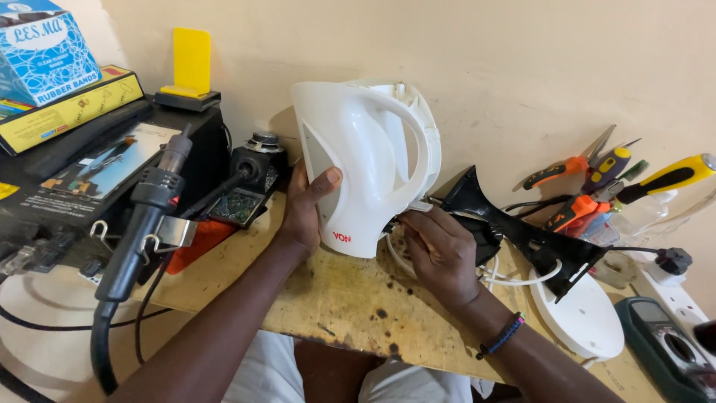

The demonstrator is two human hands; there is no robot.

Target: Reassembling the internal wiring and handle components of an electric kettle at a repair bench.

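The left hand (pixel 309 205) gripped the side of a white kettle body (pixel 365 164), holding it tilted above the wooden bench (pixel 335 298). The right hand (pixel 440 250) curled at its base, fingers among white wires (pixel 514 282). Just right lay a black handle piece (pixel 522 231) and a round white base (pixel 585 317); far right, screwdrivers (pixel 619 175).

The single head-worn camera looks down and forward from close above the wooden workbench (pixel 350 298) toward the cream wall (pixel 507 67); both forearms enter from the lower edge; the white kettle body (pixel 365 164) fills the frame's centre.
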